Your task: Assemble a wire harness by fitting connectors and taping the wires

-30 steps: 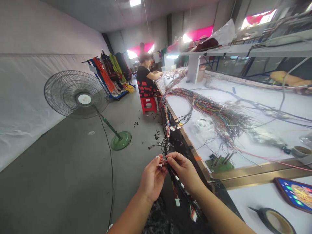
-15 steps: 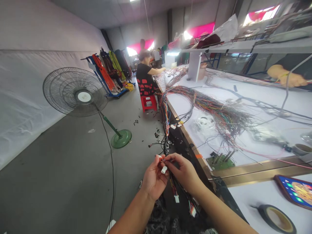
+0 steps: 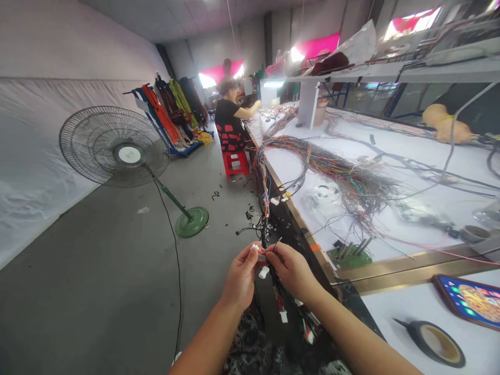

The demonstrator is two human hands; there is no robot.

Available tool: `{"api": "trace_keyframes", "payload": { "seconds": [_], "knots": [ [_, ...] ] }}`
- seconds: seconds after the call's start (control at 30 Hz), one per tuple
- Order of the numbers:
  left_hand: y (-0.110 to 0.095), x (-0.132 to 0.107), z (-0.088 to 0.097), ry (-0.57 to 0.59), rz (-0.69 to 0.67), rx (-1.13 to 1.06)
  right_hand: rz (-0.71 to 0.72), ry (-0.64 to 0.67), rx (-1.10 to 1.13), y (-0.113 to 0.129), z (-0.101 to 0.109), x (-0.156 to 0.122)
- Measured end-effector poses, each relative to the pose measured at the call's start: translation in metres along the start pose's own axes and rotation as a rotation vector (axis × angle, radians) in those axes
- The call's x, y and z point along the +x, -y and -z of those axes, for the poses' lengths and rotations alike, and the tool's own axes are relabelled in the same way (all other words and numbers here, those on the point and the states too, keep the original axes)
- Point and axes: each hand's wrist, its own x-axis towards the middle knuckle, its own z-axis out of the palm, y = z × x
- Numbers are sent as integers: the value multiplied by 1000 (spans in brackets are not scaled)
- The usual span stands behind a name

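- Lower centre: I'm pinching a white connector (image 3: 255, 247) in left grip (image 3: 241, 273), presumably steadying it.
- Right grip (image 3: 291, 268), closed likewise, is holding wires (image 3: 263, 251), probably aligning them.

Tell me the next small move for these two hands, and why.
Probably guide the thin wire toward the small white connector: the wire's end sticks up free at the right hand, while the left hand pinches the connector.
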Motion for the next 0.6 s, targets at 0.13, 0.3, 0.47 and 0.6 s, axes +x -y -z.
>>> {"api": "trace_keyframes", "payload": {
  "seconds": [0.13, 0.3, 0.47, 0.6],
  "knots": [
    [-8, 4, -4, -3, 44, 28, -127, -25, 148, -3, -2, 6],
    [-8, 9, -4, -17, 53, -30, -218, -13, 355, -8, 3, 12],
    [-6, 9, -2, -19, 81, -34, -89, 78, 246, -4, 11, 9],
    [-5, 6, -3, -16, 42, 5, -69, 50, 57, 0, 11, 7]
  ]
}}
